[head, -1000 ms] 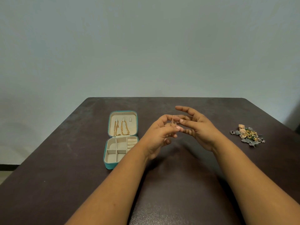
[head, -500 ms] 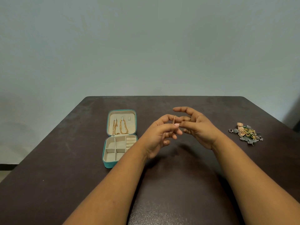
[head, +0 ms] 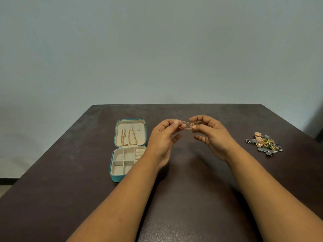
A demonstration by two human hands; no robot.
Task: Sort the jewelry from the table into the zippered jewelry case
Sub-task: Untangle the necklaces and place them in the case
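Now stretching thin gold chain (head: 185, 125) sideways, hands apart instead of together: left hand (head: 163, 137) fingers (head: 176, 122) and right hand (head: 212, 135) fingers pinching its ends; probably readying for hanging in open teal zippered jewelry case (head: 128, 149).

I pinch a thin gold chain (head: 186, 125) taut above the table, the teal case (head: 115, 178) lying open left, the jewelry pile (head: 264, 143) right.

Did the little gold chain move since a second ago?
Yes. The chain hung bunched at the fingertips before; now both hands stretch it sideways, its right end nearer the jewelry pile.
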